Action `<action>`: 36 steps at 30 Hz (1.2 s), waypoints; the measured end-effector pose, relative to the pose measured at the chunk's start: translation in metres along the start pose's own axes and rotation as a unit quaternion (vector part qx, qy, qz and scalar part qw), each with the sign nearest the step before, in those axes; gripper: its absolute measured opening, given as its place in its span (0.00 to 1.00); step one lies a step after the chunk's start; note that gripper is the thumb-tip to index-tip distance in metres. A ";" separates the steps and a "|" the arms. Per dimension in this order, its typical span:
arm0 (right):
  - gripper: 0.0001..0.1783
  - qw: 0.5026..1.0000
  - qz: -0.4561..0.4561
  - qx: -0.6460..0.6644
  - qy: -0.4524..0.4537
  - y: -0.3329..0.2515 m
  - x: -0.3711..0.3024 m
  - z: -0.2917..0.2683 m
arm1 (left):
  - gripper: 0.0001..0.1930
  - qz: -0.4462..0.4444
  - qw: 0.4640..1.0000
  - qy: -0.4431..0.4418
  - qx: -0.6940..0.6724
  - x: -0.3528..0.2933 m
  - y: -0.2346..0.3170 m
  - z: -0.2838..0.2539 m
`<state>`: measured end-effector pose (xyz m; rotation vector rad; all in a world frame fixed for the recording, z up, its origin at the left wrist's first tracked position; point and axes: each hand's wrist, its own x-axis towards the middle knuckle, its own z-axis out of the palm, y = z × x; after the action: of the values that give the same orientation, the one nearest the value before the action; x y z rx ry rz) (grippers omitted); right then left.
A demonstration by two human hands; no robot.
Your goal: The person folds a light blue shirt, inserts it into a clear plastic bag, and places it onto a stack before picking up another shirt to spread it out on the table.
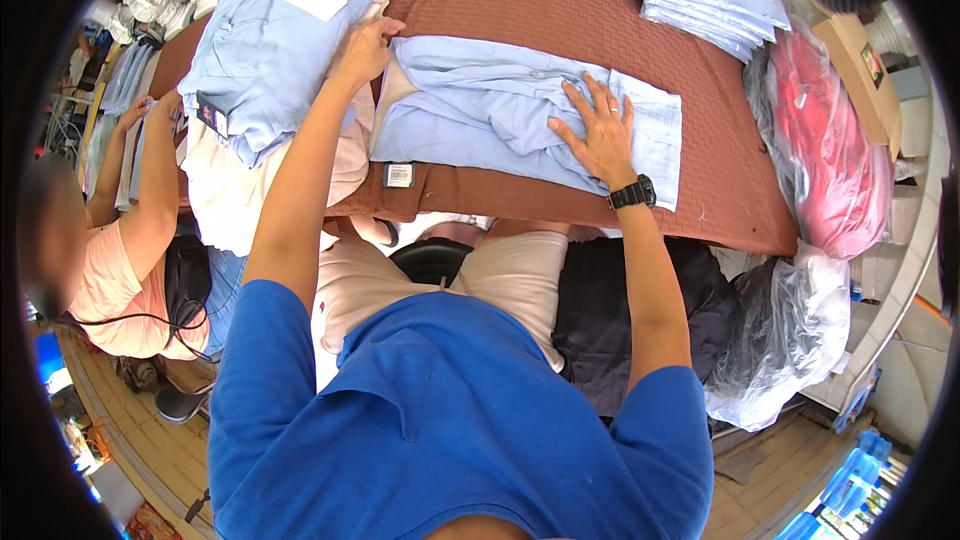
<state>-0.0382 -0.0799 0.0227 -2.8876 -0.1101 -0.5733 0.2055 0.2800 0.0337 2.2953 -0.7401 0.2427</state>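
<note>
A light blue shirt (pixel 480 110), folded into a long strip, lies across the brown-covered table before me. My right hand (pixel 597 130) rests flat on its right part, fingers spread. At the strip's left end, next to a beige panel (pixel 398 85), is my left hand (pixel 366 48). Its fingers are bent together, and what they pinch, if anything, is hidden. Just left of that hand is a heap of light blue shirts (pixel 270 50) with a white tag (pixel 311 0) and a dark tag (pixel 212 114). Pale cloth (pixel 230 195) hangs beneath the heap.
Packed blue shirts (pixel 705 0) are stacked at the far right. Red clothing in clear plastic (pixel 815 130) and a cardboard box (pixel 858 80) stand beyond the table's right edge. A person in a peach shirt (pixel 135 270) works at left. A small label (pixel 398 175) lies near the front edge.
</note>
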 end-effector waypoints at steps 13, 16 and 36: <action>0.42 1.000 0.009 0.000 -0.011 -0.002 0.000 -0.003 | 0.14 -0.041 0.986 0.032 0.155 0.009 0.001 0.039; 0.45 1.000 0.024 0.004 -0.017 0.004 -0.005 -0.002 | 0.19 0.081 0.984 0.006 0.158 0.001 0.069 0.053; 0.39 0.935 0.342 -0.080 0.045 0.095 -0.027 -0.051 | 0.32 0.292 0.951 -0.101 0.024 -0.043 0.175 0.057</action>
<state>-0.0712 -0.1843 0.0418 -2.7626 0.9525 -0.5824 0.0685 0.1569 0.0754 2.1085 -1.5316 0.2954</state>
